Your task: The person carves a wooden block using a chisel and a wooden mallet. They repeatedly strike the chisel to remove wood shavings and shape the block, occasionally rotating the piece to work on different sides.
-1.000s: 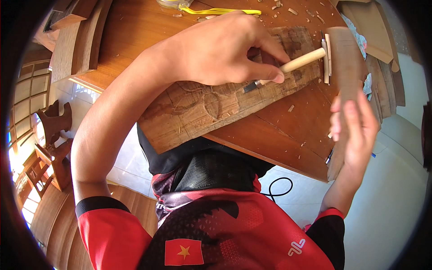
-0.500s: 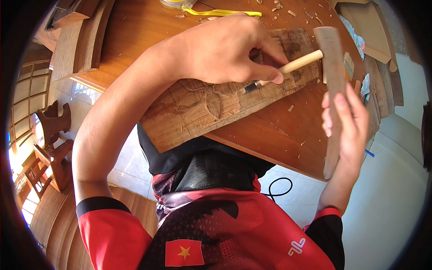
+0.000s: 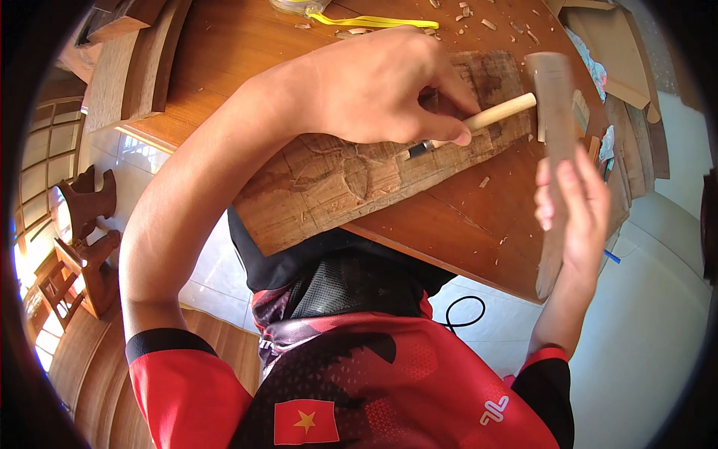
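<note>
My left hand (image 3: 396,86) is closed round a chisel (image 3: 505,111) with a pale round wooden handle. Its dark metal blade slants down to the left, with the tip at the surface of a carved wooden board (image 3: 299,213). Leaf-like shapes in low relief show on the board beside the blade. My right hand (image 3: 574,198) grips a flat brown wooden mallet (image 3: 555,142), held upright, its broad upper part just right of the chisel's butt end. The mallet's top is slightly blurred. Whether it touches the handle I cannot tell.
The board lies across the corner of a brown wooden table (image 3: 456,217), jutting past its near edge. Wood chips (image 3: 488,24) are scattered at the back. A yellow strap (image 3: 374,21) lies there too. Thick timber pieces (image 3: 138,67) stand far left; more planks (image 3: 628,138) lean at right.
The mallet's upper end has shifted slightly to the right and down. The chisel's handle has tipped a little lower, and its blade stays near the same spot on the board.
</note>
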The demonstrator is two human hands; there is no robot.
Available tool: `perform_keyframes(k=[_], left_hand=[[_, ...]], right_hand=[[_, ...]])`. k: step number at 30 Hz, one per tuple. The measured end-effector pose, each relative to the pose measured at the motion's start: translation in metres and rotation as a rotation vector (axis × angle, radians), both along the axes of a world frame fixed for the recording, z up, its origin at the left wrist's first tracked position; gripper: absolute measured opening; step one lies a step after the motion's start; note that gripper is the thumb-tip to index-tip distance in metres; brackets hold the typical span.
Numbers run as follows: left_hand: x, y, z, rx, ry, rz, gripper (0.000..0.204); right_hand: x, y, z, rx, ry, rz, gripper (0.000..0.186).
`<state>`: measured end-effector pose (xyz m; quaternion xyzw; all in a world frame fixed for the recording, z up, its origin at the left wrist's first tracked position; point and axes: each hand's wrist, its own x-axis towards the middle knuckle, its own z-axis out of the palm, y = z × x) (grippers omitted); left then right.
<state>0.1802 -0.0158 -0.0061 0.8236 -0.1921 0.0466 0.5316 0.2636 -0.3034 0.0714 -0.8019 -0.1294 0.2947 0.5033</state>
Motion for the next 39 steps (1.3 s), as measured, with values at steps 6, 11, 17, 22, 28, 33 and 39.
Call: perform_keyframes(k=[6,11,17,22,28,33,39], left_hand=[[0.0,0.0,0.002,0.009,0.041,-0.001,0.028],[-0.002,-0.001,0.003,0.036,0.087,-0.005,0.026],[0.001,0.0,0.003,0.038,0.033,-0.018,0.025],[-0.002,0.001,0.006,0.06,0.048,-0.017,0.025],[-0.002,-0.001,0.009,0.071,0.062,-0.019,0.025],[-0.002,0.0,0.008,0.081,0.049,-0.004,0.025],[-0.003,-0.001,0.006,0.089,0.058,-0.011,0.026]], right_hand=[[-0.006,0.005,-0.004,0.032,0.08,0.061,0.038],[0.015,-0.001,0.005,0.1,-0.046,-0.053,0.037],[0.013,0.001,0.01,0.145,-0.084,-0.068,0.039],[0.0,0.005,0.0,0.033,0.004,-0.041,0.034],[-0.008,0.011,-0.001,-0.023,-0.006,0.072,0.034],[0.012,0.004,-0.002,0.02,-0.109,-0.042,0.031],[0.011,0.005,0.009,0.19,-0.09,-0.063,0.021]])
